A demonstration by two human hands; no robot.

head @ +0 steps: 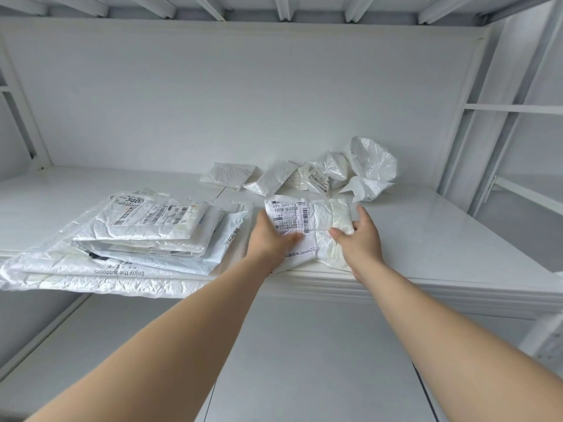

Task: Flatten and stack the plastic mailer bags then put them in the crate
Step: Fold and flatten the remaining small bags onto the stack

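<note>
A crumpled white mailer bag [316,220] with a barcode label lies near the front edge of the white shelf [441,239]. My left hand [269,236] grips its left side and my right hand [361,236] grips its right side. To the left sits a stack of flattened mailer bags [146,239], overhanging the shelf's front edge. Several crumpled white mailer bags [335,175] lie at the back of the shelf, behind the held one. No crate is in view.
The shelf sits inside a white metal rack with a back wall [259,95], upright posts [475,123] at the right and slats overhead. A lower white surface [304,360] lies below the shelf edge.
</note>
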